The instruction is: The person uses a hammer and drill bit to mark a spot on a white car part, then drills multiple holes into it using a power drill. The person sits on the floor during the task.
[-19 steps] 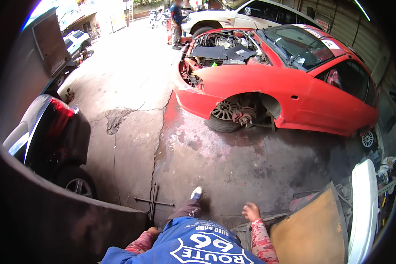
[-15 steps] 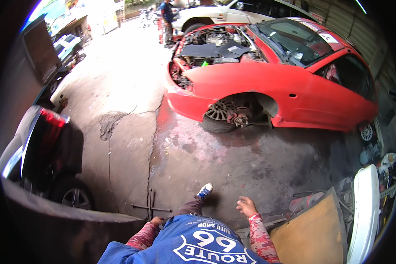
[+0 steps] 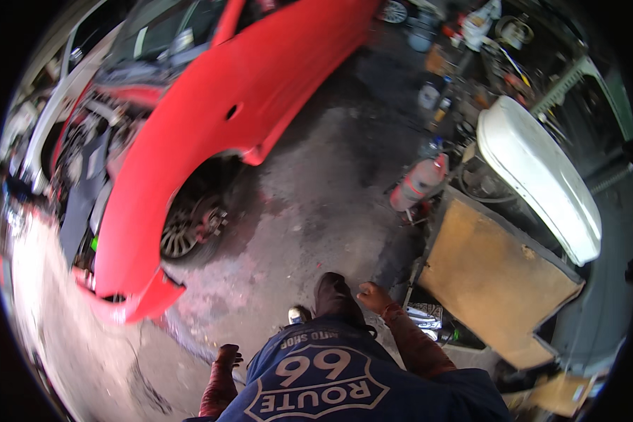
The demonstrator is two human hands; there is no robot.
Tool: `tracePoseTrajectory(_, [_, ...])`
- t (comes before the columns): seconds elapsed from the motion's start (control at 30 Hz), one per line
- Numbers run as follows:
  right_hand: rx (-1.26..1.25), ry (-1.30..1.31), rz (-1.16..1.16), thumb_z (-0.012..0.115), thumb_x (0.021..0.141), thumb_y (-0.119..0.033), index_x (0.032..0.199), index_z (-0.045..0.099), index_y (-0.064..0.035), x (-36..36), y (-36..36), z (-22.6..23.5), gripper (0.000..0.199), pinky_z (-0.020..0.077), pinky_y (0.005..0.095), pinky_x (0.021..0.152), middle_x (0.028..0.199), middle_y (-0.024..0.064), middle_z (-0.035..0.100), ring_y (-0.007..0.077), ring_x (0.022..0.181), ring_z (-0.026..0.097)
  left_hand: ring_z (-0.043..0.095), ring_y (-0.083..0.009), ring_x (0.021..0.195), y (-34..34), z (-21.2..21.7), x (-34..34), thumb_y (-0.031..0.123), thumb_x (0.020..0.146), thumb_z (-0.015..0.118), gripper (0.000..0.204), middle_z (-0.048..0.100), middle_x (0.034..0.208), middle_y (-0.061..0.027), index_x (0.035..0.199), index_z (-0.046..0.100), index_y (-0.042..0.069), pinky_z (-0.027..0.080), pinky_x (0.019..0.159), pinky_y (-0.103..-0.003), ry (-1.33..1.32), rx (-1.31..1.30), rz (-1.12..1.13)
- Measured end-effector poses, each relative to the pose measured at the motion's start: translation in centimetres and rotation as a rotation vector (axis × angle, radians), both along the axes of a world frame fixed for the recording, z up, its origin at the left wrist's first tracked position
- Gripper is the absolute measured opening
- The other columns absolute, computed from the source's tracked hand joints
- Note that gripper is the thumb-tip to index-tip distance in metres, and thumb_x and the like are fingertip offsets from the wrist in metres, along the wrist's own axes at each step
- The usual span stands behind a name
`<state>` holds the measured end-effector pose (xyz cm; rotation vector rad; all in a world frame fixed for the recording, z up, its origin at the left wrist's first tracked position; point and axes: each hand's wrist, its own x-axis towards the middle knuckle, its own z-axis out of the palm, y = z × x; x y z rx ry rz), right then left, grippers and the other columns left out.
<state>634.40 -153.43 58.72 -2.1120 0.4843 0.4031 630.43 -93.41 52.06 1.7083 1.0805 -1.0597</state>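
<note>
Both of my hands hang free at my sides, with nothing visible in either. My left hand (image 3: 228, 355) is low over the concrete, its fingers slightly apart. My right hand (image 3: 375, 297) is ahead of my thigh, fingers loosely bent and parted, touching nothing. Closest to it is a tan panel (image 3: 482, 274) with a dark edge, leaning over a pile of parts. Ahead on the left stands a red car (image 3: 211, 91) with its engine bay uncovered. In its front wheel arch the brake hub (image 3: 214, 219) is bare, and a loose wheel (image 3: 179, 235) lies beside it.
Along the right lie a white curved body panel (image 3: 538, 179), a red cylinder (image 3: 420, 184) and a clutter of tools and parts. A blue container (image 3: 420, 32) stands near the car's rear. Concrete floor (image 3: 309, 204) runs between car and clutter.
My view has swung to the right, so the red car now sits farther left and the clutter fills the right. My feet have shifted. The black vehicle and cross wrench are out of view.
</note>
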Motion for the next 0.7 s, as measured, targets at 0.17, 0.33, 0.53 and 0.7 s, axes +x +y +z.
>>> tracePoseTrajectory(0.17, [0.019,0.214,-0.150,0.075,0.090,-0.043,0.132,0.071,-0.0108,3.0,-3.1,-4.0,0.053,0.0537,0.0446,0.107,0.127,0.0202,0.074,0.0393,0.122,0.069,0.072,-0.0253,0.074,-7.0,0.2,23.0,0.034,0.098,0.062,0.032,0.073,0.098,-0.0107,0.123,0.065,0.015,0.052,0.060,-0.043,-0.130,-0.025,-0.188])
tracePoseTrajectory(0.33, [-0.080,0.309,-0.102,0.075,0.089,-0.045,0.135,0.069,-0.0118,12.7,-7.3,-3.1,0.057,0.0528,0.0466,0.109,0.133,0.0208,0.071,0.0392,0.126,0.067,0.072,-0.0261,0.073,-17.7,0.3,38.7,0.039,0.099,0.067,0.040,0.074,0.103,-0.0112,0.131,0.065,0.016,0.051,0.058,-0.043,-0.200,-0.161,-0.199])
tracePoseTrajectory(0.53, [-0.019,-0.032,-0.388,0.073,0.095,-0.034,0.137,0.065,-0.0113,26.9,-16.0,5.4,0.048,0.0586,0.0455,0.095,0.113,0.0170,0.078,0.0362,0.108,0.075,0.071,-0.0251,0.067,-32.0,-2.6,54.7,0.026,0.099,0.071,0.020,0.074,0.089,-0.0093,0.112,0.075,0.010,0.057,0.059,-0.040,-0.534,-0.415,-0.643])
tracePoseTrajectory(0.7, [-0.042,-0.219,-0.582,0.071,0.100,-0.026,0.139,0.066,-0.0095,31.7,-20.6,11.8,0.043,0.0599,0.0412,0.088,0.111,0.0102,0.079,0.0293,0.096,0.077,0.074,-0.0391,0.088,-53.6,3.0,67.5,0.024,0.095,0.074,0.020,0.076,0.095,-0.0201,0.096,0.075,0.004,0.059,0.076,-0.046,-1.295,-0.479,-1.312])
